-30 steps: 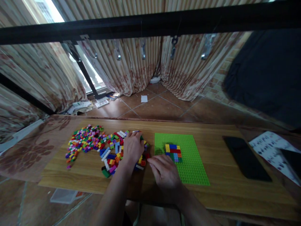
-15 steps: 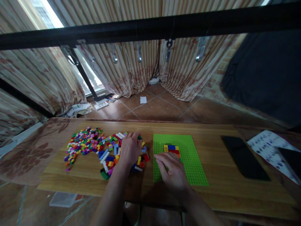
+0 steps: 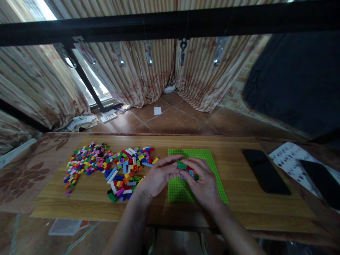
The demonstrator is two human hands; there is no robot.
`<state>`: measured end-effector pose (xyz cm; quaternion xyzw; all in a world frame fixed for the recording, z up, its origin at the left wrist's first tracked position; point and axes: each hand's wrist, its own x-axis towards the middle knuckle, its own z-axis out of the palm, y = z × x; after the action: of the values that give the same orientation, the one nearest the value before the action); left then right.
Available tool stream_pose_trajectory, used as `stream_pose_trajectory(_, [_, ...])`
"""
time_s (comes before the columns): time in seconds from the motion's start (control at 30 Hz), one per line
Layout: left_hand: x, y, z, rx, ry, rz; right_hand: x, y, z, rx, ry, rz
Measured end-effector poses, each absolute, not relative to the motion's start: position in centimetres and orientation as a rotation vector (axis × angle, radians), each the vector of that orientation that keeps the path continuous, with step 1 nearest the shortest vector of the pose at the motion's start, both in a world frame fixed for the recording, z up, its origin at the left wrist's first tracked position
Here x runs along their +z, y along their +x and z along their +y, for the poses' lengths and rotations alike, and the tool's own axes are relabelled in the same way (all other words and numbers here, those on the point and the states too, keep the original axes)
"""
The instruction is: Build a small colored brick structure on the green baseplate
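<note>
Near the middle of the frame, your left hand (image 3: 157,178) had its thumb and fingers drawn narrow on a small green plastic brick (image 3: 181,165). Your right hand (image 3: 205,180) curled over a block of multicoloured plastic bricks (image 3: 191,172), above the bright green studded baseplate (image 3: 180,193); whether it gripped the block, you could not tell. At centre left, 2 heaps of loose colourful bricks (image 3: 120,180) lay on the brown wooden counter (image 3: 239,216).

Beyond the table's (image 3: 233,216) far edge we see striped curtains (image 3: 156,83), brown floor tiles (image 3: 180,115) and, past its far left corner, a bright window (image 3: 100,90)
</note>
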<state>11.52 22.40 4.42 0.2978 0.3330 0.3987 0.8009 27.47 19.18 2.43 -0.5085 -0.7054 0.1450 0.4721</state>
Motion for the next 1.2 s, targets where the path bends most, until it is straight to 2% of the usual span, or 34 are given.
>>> stream_pose_trajectory(0.17, [4.1,12.4,22.5,0.855,0.702,0.799,2.3,29.0,19.4,0.315,-1.301,-1.761])
stream_pose_trajectory(0.43, [1.6,12.1,24.5,1.081,1.081,1.271,0.5,32.7,20.6,0.343,-1.513,-1.888])
stream_pose_trajectory(0.7, [0.3,13.5,24.3,0.945,1.556,1.395,0.1,31.4,20.9,0.289,-1.514,-2.04])
stream_pose_trajectory(1.0, [1.1,14.0,24.0,0.863,1.664,1.43,0.0,31.6,21.1,0.298,-1.528,-1.989])
stream_pose_trajectory(1.2, [1.5,14.4,23.8,0.775,1.673,1.514,0.3,32.8,21.1,0.343,-1.613,-1.75])
